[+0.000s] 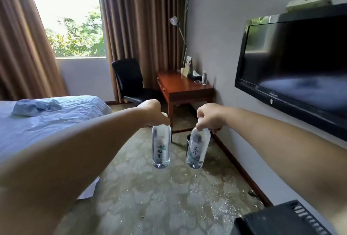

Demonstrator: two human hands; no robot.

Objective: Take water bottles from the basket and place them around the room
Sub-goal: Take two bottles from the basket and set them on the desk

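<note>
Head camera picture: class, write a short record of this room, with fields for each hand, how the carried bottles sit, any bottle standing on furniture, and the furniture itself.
left hand: grips the left bottle at its cap end; bottle hangs upright
right hand: grips the right bottle at its cap end; bottle hangs slightly tilted
carried bottles: apart, not touching
bottle on furniture: third bottle stands on the desk, near the wall
furniture: bed at left, black chair beside the desk, television on the right wall
</note>
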